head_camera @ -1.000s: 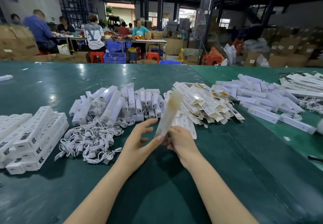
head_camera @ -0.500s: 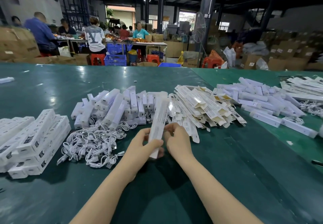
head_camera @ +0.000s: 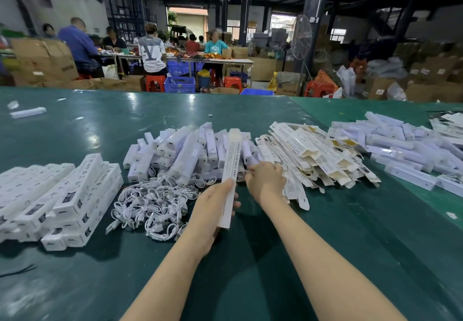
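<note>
- Packing looks to be the step in hand: over the near middle of the tabletop (head_camera: 250, 278), the left hand (head_camera: 213, 208) grips a long white carton (head_camera: 231, 165) by its near end, thumb and fingers wrapped round it. The carton slants up and away, and its far end looks open.
- Just to the right, the right hand (head_camera: 265, 179) lies knuckles-up with its fingers curled at the near edge of the heaps. Whether it already pinches anything cannot be told.
- Toward the left edge sit stacked filled boxes (head_camera: 62, 195), and a tangle of white cables (head_camera: 152, 203) lies just beside the left hand.
- Farther back are a heap of white lamp bars (head_camera: 185, 150) and, to the right, flat cartons (head_camera: 308, 155).
- The next move likely calls for drawing one lamp bar free, lining it up with the carton's mouth and sliding it in, while the left hand holds the carton steady.
</note>
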### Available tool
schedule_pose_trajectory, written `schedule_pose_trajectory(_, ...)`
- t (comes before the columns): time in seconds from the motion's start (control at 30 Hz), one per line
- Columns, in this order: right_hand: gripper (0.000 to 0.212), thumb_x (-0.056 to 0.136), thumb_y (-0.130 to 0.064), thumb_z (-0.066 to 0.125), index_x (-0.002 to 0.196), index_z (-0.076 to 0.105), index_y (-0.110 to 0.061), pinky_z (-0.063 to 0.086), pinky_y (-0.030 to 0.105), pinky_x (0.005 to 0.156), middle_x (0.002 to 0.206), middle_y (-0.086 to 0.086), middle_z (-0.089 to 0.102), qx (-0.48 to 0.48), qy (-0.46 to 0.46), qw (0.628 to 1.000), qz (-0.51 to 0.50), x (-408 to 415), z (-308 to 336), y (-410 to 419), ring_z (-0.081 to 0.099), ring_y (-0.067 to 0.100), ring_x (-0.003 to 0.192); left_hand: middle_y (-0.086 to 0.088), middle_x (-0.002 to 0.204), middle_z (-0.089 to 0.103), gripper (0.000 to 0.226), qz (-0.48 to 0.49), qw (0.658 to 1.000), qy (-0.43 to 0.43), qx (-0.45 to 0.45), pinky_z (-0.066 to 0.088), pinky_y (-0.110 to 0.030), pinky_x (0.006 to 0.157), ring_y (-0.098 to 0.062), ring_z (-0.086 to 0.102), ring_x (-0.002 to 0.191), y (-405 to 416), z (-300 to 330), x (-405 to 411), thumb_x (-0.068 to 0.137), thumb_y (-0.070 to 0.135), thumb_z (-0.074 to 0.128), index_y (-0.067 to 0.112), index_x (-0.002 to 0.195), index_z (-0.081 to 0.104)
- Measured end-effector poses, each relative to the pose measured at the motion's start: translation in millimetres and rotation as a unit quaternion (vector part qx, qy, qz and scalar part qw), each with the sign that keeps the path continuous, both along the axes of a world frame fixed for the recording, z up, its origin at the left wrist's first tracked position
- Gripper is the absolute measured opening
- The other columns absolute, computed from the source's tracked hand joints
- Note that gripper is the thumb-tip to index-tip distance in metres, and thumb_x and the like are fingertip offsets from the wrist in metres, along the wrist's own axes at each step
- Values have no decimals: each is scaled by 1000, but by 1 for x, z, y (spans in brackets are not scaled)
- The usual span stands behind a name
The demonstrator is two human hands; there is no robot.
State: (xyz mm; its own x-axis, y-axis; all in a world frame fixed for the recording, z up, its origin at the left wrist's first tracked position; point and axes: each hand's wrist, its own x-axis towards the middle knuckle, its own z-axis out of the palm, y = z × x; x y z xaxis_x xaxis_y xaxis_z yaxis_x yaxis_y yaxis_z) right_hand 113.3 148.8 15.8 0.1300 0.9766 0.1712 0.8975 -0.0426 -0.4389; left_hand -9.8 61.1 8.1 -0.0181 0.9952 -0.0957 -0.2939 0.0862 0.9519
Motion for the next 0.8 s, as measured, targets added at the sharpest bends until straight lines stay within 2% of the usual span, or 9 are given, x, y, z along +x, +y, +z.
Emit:
schedule_pose_trajectory(0.07, 24, 96, -15, 51, 115, 65, -19, 40, 31, 87, 125, 8, 56, 100, 110, 989, -24, 9, -2, -10, 51, 23, 108, 6, 68, 69, 22, 2, 1000, 2, 10, 52, -23, 53, -9, 65, 61, 0, -1, -1, 96, 36, 58, 17, 107, 61)
schedule_pose_trajectory(0.13, 20, 94, -6, 52, 110, 60, -14, 31, 21, 72, 116, 7, 54, 168, 224, 959, -36, 21, 0, -21, 51, 12, 86, 9, 68, 69, 25, -1, 1000, 7, 26, 53, -22, 55, -10, 66, 62, -1, -1, -2, 93, 40, 62, 23, 112, 57)
schedule_pose_trajectory(0.2, 26, 95, -7, 53, 119, 53, -15, 33, 20, 71, 112, 3, 52, 196, 332, 921, -56, 33, 5, -28, 50, 7, 81, 8, 71, 70, 29, -10, 999, 14, 37, 53, -23, 55, -12, 67, 64, -2, -1, -2, 90, 39, 65, 23, 113, 58)
schedule_pose_trajectory(0.27, 35, 93, -14, 61, 125, 47, -19, 40, 19, 72, 109, -2, 52, 204, 474, 853, -82, 42, 9, -37, 54, 1, 83, 3, 80, 71, 30, -17, 999, 7, 39, 53, -23, 55, -16, 70, 66, -4, 0, -3, 90, 30, 68, 16, 115, 59)
schedule_pose_trajectory(0.33, 35, 91, -17, 66, 121, 49, -22, 45, 18, 75, 107, -7, 55, 203, 574, 786, -104, 49, 9, -45, 57, 3, 88, -1, 85, 73, 29, -24, 999, -1, 35, 55, -24, 56, -22, 73, 70, -5, 0, -3, 90, 21, 68, 11, 116, 57)
schedule_pose_trajectory(0.4, 29, 91, -18, 66, 117, 55, -22, 50, 22, 76, 103, -7, 59, 190, 626, 748, -113, 55, 4, -53, 62, 8, 91, -3, 85, 75, 29, -36, 999, -8, 27, 55, -25, 54, -26, 73, 68, -7, 1, -4, 90, 17, 68, 9, 115, 55)
schedule_pose_trajectory(0.53, 21, 93, -15, 63, 113, 62, -22, 50, 17, 62, 96, -4, 66, 176, 685, 702, -80, 66, 7, -60, 63, 6, 75, -7, 88, 72, 34, -68, 997, 38, 12, 51, -25, 49, -20, 65, 57, -10, -1, -8, 89, 22, 70, 19, 117, 51)
schedule_pose_trajectory(0.67, 16, 93, -16, 64, 101, 64, -29, 50, 20, 63, 98, -3, 69, 158, 722, 672, -44, 71, 16, -66, 65, 5, 72, -8, 98, 73, 40, -119, 987, 105, 32, 54, -27, 55, -25, 70, 66, -13, -1, -14, 84, 24, 76, 27, 117, 54)
schedule_pose_trajectory(0.8, 15, 93, -14, 64, 103, 66, -25, 51, 20, 64, 97, -3, 70, 175, 743, 645, -31, 77, 26, -70, 66, 4, 71, -7, 97, 74, 40, -151, 979, 131, 34, 55, -28, 59, -30, 73, 75, -14, -1, -19, 86, 16, 76, 27, 119, 57)
